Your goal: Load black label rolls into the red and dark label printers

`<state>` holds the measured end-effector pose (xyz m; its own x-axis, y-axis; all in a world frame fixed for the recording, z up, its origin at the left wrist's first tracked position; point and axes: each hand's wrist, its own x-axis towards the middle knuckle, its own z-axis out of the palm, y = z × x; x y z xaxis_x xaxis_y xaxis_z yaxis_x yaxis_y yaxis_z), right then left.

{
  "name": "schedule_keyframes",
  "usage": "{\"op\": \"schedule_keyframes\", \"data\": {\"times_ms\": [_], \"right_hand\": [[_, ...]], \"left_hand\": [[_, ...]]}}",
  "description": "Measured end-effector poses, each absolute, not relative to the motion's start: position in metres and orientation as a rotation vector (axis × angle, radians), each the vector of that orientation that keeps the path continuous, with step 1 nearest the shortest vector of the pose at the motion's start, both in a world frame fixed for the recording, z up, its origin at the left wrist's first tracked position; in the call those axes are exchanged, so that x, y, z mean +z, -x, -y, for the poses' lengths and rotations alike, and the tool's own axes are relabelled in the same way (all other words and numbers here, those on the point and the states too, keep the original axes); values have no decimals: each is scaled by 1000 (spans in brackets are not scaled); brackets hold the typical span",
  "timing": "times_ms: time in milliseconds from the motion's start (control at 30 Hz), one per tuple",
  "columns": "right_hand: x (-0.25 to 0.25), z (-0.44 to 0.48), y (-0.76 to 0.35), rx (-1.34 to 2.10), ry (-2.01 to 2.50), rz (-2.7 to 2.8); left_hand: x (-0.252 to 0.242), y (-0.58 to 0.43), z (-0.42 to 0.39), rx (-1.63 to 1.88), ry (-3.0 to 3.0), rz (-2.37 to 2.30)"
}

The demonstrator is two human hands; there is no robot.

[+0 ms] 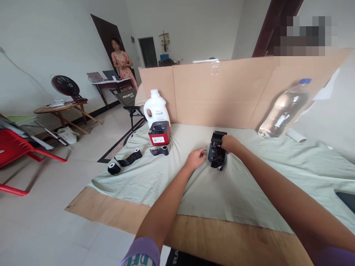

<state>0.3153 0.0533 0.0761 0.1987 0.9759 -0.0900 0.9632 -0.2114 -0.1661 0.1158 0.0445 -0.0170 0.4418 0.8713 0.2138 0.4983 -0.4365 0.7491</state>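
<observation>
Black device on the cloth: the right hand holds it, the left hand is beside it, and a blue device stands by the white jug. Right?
Not quite. The head view shows a red device, not a blue one, by the white jug. The rest stands: the right hand holds the black device, with the left hand beside it.

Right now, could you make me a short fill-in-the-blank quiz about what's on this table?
The small printer in front of the white jug is ____.
The right hand grips the dark device; the left hand rests on its ____ side.
The clear bottle leans against a ____ wall.
Missing words: red; left; cardboard.
</observation>
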Motion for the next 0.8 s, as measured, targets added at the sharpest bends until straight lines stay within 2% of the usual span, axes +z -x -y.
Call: {"op": "schedule_keyframes", "data": {"times_ms": [167, 300, 500, 667, 800], "right_hand": [[91, -43, -321, 446, 2440, 1823], [96, -24, -320, 529, 2242, 1713], [103, 14, -293, 707, 1735, 1578], [122, 35, -271, 571, 1617, 1600], [135, 46, -265, 502, 1594, 1624]], "left_hand": [[-23, -116, -48, 873, -2020, -1108], [-12, -112, -57, 1003, -1910, -1077], [54, -87, -60, 1333, -1784, -907], [111, -66, -36, 1285, -2059, -805], [133, -60, -19, 1238, -2310, -727]]}}
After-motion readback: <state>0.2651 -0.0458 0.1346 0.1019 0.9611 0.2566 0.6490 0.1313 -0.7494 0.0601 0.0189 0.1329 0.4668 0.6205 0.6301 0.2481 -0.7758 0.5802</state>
